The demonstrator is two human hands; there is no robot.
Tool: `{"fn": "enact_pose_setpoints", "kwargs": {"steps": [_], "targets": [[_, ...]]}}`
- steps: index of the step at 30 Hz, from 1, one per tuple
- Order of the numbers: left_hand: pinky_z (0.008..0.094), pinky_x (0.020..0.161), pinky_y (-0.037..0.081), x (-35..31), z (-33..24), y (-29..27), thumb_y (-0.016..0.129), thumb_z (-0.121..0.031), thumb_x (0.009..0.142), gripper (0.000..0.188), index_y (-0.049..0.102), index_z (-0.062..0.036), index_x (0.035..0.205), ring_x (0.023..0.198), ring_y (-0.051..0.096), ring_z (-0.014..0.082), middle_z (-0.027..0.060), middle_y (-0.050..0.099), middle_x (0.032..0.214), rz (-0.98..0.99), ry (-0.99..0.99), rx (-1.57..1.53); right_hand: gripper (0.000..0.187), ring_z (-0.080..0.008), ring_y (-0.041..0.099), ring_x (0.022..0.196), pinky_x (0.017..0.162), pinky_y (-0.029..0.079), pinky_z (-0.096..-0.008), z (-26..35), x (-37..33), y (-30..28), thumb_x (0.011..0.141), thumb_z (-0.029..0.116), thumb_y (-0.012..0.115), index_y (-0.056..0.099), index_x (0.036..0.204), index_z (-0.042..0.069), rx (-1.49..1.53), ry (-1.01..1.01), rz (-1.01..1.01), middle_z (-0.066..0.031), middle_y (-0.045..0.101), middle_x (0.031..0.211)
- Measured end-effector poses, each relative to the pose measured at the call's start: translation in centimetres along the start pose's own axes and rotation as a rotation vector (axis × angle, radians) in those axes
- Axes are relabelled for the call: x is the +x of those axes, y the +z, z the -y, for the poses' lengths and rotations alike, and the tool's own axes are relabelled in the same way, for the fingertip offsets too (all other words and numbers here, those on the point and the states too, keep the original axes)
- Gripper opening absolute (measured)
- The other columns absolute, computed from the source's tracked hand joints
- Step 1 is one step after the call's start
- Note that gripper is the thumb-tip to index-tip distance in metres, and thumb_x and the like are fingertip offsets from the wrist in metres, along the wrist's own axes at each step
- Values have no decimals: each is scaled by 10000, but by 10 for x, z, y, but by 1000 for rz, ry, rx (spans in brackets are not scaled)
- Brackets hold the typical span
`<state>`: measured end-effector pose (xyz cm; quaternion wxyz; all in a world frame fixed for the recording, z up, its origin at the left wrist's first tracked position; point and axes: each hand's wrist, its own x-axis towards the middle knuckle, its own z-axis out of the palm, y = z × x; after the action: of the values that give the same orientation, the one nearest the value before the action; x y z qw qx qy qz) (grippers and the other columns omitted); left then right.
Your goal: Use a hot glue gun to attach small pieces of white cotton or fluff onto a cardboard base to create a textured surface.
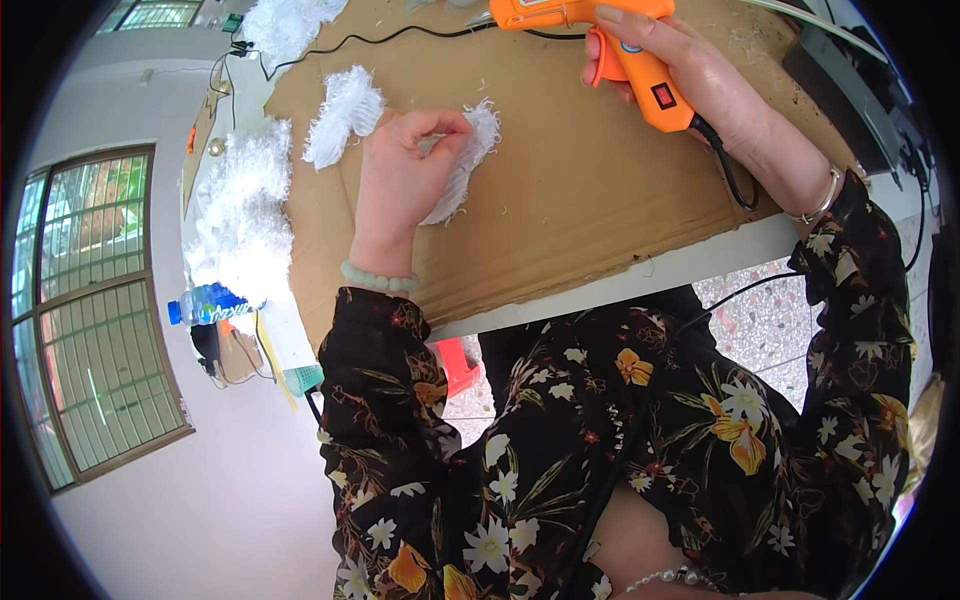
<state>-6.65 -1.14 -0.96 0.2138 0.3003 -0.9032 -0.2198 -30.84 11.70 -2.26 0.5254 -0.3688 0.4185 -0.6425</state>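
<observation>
My right hand (690, 70) is wrapped round the handle of an orange glue gun (650, 85), with fingers at its trigger. The gun's nozzle points left, over the far part of the brown cardboard (600, 190). My left hand (410, 165) is closed in a pinch on a white frayed fabric piece (483, 135). Part of that piece is hidden behind the hand, and the fingertips do not show fully. Just left of the hand, a second white frayed piece (343, 112) lies on the cardboard.
White frayed material (245, 200) is heaped along the left edge, with another heap (290, 25) at the far left. A bottle with a blue label (210, 303) lies beyond the left edge. A black cord (380, 37) crosses the far side. A dark box (840, 95) stands at right.
</observation>
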Motion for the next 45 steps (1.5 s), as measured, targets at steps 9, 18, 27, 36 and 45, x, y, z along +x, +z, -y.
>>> {"fn": "enact_pose_setpoints", "kwargs": {"steps": [9, 18, 27, 36, 45], "targets": [[311, 625, 485, 8, -5, 6, 702, -161, 756, 154, 701, -34, 843, 669, 602, 213, 95, 674, 738, 35, -51, 53, 255, -175, 629, 798, 736, 494, -285, 2, -2, 5, 974, 272, 520, 576, 987, 23, 33, -5, -33, -62, 620, 878], [374, 766, 442, -10, -17, -12, 734, -147, 728, 132, 680, -53, 805, 856, 586, 249, 68, 663, 770, 6, 25, 78, 254, -168, 626, 797, 738, 491, -279, -3, -2, -2, 974, 273, 521, 578, 997, 27, 38, 13, 11, -61, 622, 876], [403, 844, 360, -20, -7, -1, 731, -139, 724, 102, 660, -94, 783, 942, 557, 269, 41, 654, 857, -29, 266, 382, 261, -176, 628, 801, 736, 493, -289, -5, 0, -3, 971, 277, 524, 573, 997, 22, 57, 16, -16, -64, 620, 879], [387, 773, 415, -9, -1, 0, 711, -81, 708, 78, 648, -71, 754, 770, 570, 278, 66, 636, 706, -17, 101, 129, 250, -177, 631, 788, 721, 496, -281, -4, -1, -5, 973, 267, 519, 571, 994, 24, 13, 33, -4, -60, 616, 879], [361, 757, 450, -12, -4, -8, 700, -75, 722, 71, 657, -57, 776, 676, 566, 261, 74, 661, 727, -49, 83, 44, 259, -174, 632, 791, 730, 494, -279, -4, 0, 0, 976, 270, 513, 583, 975, 20, 58, 21, -22, -65, 621, 871]]}}
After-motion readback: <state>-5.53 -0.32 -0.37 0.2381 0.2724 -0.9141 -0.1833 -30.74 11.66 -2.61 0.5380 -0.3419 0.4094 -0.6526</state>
